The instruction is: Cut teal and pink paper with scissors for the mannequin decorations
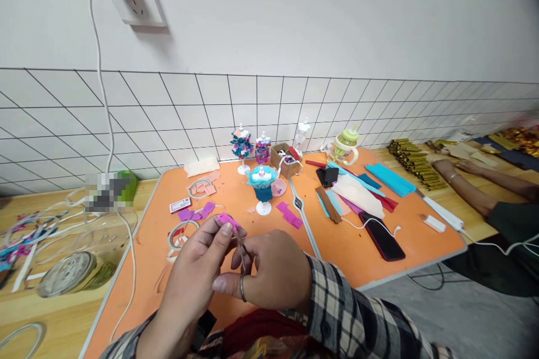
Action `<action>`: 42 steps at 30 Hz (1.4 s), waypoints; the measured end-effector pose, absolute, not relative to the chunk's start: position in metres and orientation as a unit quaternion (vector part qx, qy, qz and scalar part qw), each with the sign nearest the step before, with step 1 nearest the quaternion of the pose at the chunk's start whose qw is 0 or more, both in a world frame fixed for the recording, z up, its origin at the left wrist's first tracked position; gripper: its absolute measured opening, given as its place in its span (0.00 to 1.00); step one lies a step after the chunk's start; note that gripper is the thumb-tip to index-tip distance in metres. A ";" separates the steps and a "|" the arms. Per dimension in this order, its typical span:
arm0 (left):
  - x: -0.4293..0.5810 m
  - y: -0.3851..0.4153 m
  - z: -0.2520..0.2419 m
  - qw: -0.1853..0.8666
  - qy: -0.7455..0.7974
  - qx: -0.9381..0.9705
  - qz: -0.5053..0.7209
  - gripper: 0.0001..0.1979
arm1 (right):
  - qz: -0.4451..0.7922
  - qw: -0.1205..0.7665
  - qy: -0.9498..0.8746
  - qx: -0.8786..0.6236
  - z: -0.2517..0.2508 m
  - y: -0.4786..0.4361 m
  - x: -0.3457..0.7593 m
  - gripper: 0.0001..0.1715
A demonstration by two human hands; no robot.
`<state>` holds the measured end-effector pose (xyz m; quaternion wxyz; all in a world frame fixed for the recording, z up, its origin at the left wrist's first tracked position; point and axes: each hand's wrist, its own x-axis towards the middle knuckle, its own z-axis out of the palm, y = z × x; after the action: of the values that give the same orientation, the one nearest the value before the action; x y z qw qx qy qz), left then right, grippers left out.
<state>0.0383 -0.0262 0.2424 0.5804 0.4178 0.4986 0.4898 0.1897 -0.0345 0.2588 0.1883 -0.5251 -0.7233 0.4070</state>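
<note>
My left hand [191, 266] pinches a small piece of bright pink crepe paper [228, 221] between thumb and fingers. Close against it, my right hand [275, 266] grips a small pair of scissors [241, 252], the thumb by one ring; the blade tips meet the paper and are partly hidden by my fingers. Purple paper pieces [206, 211] lie just beyond my left hand, with more purple pieces [289, 215] to the right. Past both hands stands a small dress-form figure [263, 190] on a white base, wrapped in light and dark blue paper.
Two decorated figures, a cardboard box [286, 160] and a bottle [343, 148] stand at the back of the orange table [269, 252]. Rolls of tape [182, 234] lie left. Paper strips [391, 179] and a phone [381, 236] lie right. A co-worker's hands [446, 171] are far right.
</note>
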 end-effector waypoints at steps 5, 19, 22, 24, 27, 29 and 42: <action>0.039 -0.025 0.233 0.574 0.486 0.439 0.492 0.18 | 0.404 0.183 -0.721 -0.533 0.259 -0.034 0.190 0.26; 0.038 -0.028 0.225 0.546 0.496 0.450 0.503 0.16 | 0.402 0.190 -0.709 -0.547 0.255 -0.035 0.189 0.27; 0.039 -0.028 0.225 0.545 0.497 0.444 0.508 0.16 | 0.399 0.199 -0.708 -0.548 0.252 -0.036 0.188 0.28; 0.039 -0.027 0.225 0.544 0.499 0.435 0.516 0.15 | 0.401 0.197 -0.706 -0.549 0.252 -0.037 0.188 0.29; 0.041 -0.027 0.227 0.549 0.494 0.420 0.528 0.15 | 0.411 0.190 -0.704 -0.547 0.253 -0.037 0.188 0.30; 0.043 -0.028 0.228 0.555 0.488 0.409 0.535 0.16 | 0.414 0.191 -0.708 -0.540 0.255 -0.037 0.188 0.30; 0.040 -0.024 0.221 0.383 0.524 0.492 0.581 0.14 | 0.407 0.182 -0.708 -0.548 0.263 -0.042 0.188 0.30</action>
<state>0.0396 -0.0237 0.2206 0.3830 0.4915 0.5241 0.5806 0.1882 -0.0419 0.2627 0.1822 -0.5483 -0.7077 0.4067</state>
